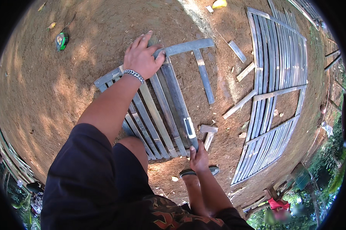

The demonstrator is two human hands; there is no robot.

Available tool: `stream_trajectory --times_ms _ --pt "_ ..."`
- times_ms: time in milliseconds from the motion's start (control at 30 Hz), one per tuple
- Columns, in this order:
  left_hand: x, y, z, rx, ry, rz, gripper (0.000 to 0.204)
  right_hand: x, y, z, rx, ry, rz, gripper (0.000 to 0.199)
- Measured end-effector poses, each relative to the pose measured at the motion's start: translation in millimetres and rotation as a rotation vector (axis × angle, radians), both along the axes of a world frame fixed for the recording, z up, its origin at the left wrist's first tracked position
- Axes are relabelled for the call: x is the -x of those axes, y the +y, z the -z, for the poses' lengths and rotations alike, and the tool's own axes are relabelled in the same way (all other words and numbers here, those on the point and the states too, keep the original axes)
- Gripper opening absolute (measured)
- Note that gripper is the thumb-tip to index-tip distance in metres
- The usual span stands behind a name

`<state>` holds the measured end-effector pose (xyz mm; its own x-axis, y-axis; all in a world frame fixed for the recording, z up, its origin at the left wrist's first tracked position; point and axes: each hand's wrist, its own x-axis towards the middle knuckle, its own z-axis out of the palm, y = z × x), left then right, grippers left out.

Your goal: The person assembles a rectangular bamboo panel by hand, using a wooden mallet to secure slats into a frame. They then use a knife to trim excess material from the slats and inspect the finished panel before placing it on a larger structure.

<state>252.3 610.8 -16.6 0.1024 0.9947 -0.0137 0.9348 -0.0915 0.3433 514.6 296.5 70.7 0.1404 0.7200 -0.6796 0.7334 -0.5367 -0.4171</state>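
My right hand (199, 156) is closed round the dark grip of a handsaw (189, 127) with a white section ahead of the grip. Its thin blade, seen nearly edge-on, runs away from me along the slats to the far crosspiece (190, 46). My left hand (141, 57), with a chain bracelet at the wrist, lies with fingers stretched out over the far end of a slatted panel (149, 111), beside the blade. The thumb rests by the crosspiece. A loose-ended slat (204, 76) extends toward me from the crosspiece's right part. What lies under my left palm is hidden.
A larger slatted panel (270, 96) lies on the ground at the right. Short wood offcuts (237, 51) are scattered between the panels. A green and black tape measure (61, 41) lies at the far left. A person in red (279, 205) is at the lower right.
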Motion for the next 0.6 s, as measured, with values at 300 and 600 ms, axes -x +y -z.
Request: stream_trajectory --times_ms 300,600 --pt "-1 -1 3 -0.028 0.029 0.010 0.037 2 2 5 -0.047 -0.011 0.004 0.038" --pt "0 -2 9 -0.006 0.033 0.012 0.037 4 -3 -4 -0.008 -0.009 0.021 0.042"
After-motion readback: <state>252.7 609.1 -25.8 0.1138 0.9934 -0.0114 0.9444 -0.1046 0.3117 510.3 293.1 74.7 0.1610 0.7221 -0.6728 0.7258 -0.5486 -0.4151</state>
